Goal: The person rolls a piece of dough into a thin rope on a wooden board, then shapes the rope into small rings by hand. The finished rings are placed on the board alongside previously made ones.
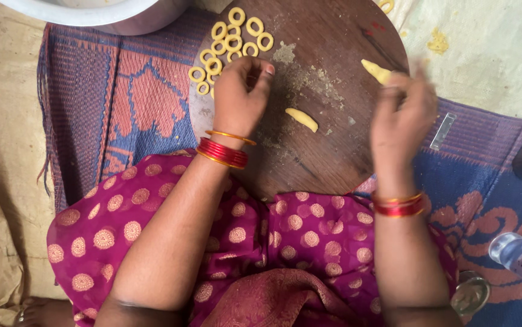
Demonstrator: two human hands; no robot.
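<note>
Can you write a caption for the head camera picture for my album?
Left hand beside dough rings on a round wooden board, right hand holding a dough piece.

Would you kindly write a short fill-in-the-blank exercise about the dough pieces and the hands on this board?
1. The finished dough pieces beside the left hand are shaped like ____.
2. The round board is made of ____.
3. The right hand holds a ____ piece of dough at its fingertips.
4. Both wrists wear red and gold ____.

Missing words: rings; wood; yellow; bangles
</note>
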